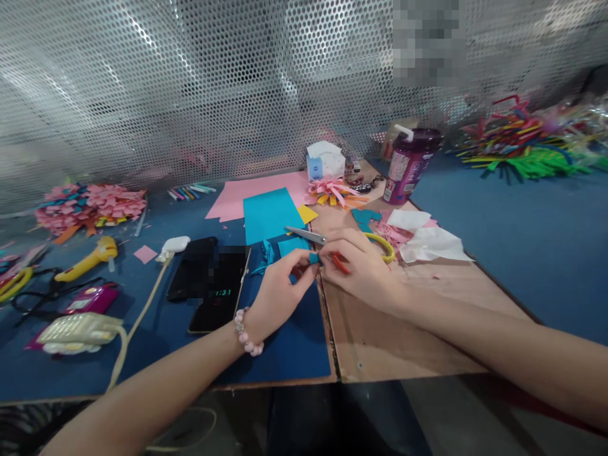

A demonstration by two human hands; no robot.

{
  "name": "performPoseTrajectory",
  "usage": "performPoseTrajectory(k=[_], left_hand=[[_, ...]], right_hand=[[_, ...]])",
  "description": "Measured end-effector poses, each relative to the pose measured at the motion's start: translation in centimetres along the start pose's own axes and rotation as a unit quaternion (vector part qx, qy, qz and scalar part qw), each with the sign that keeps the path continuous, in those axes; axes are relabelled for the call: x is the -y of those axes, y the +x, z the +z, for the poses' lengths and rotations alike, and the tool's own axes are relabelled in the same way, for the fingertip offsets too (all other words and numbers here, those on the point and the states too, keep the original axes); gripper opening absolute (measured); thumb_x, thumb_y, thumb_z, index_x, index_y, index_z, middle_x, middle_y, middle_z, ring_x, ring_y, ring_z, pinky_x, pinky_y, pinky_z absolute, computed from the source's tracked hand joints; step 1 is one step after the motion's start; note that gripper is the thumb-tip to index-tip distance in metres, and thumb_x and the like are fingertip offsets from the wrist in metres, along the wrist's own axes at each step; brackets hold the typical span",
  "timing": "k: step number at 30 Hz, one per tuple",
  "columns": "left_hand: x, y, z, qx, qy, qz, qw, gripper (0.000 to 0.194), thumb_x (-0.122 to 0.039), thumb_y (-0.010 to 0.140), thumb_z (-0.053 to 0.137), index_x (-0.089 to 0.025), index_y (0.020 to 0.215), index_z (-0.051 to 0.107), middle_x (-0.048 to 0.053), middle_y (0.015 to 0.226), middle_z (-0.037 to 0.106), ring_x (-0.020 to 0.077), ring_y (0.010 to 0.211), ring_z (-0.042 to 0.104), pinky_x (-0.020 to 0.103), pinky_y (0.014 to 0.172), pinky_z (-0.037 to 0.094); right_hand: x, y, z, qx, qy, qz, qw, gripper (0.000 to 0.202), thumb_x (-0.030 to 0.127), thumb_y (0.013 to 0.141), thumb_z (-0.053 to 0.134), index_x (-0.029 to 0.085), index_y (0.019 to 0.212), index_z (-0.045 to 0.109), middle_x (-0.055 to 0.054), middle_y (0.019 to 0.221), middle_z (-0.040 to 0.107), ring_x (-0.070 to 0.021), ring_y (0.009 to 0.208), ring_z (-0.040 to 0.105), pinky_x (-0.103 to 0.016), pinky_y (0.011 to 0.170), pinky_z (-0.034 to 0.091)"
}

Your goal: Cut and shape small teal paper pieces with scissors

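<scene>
Turquoise paper piece is pinched near the table seam between thumb and forefinger of the left hand, presumably so that it is kept steady while its right edge is met by the right hand, whose curled fingers' grip cannot be told.

Green digits on the smartphone's screen read "1:31", perhaps cut off at the start. Lettering on the purple cup and tissue box is too blurred to read.
</scene>
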State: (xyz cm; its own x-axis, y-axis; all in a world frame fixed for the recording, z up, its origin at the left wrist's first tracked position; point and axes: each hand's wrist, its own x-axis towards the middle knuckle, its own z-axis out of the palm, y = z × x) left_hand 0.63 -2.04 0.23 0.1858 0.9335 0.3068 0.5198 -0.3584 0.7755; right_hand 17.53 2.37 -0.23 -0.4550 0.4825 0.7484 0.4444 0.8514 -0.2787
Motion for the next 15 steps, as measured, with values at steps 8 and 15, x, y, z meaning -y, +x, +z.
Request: performPoseTrajectory(k=[8, 15], left_hand=[[0.11, 0.01, -0.10, -0.002, -0.006, -0.003, 1.000, 0.018, -0.024, 0.089, 0.048, -0.018, 0.101, 0.061, 0.005, 0.094, 0.066, 0.0156, 0.082, 0.059, 0.030, 0.075, 0.046], [0.39, 0.12, -0.08, -0.011, -0.007, -0.014, 1.000, 0.012, -0.027, 0.088, 0.051, -0.018, 0.088, 0.058, 0.003, 0.085, 0.063, 0.0146, 0.075, 0.057, 0.029, 0.071, 0.046]], right_hand=[[-0.64, -0.05, 0.32, -0.006, 0.017, -0.001, 1.000, 0.013, 0.014, 0.083, 0.054, 0.019, 0.092, 0.062, -0.007, 0.091, 0.065, -0.0213, 0.090, 0.059, -0.037, 0.078, 0.048], [-0.52, 0.05, 0.28, -0.003, 0.036, -0.010, 0.999, 0.009, 0.014, 0.083, 0.054, 0.020, 0.085, 0.062, -0.006, 0.088, 0.065, -0.0202, 0.088, 0.059, -0.037, 0.077, 0.048]])
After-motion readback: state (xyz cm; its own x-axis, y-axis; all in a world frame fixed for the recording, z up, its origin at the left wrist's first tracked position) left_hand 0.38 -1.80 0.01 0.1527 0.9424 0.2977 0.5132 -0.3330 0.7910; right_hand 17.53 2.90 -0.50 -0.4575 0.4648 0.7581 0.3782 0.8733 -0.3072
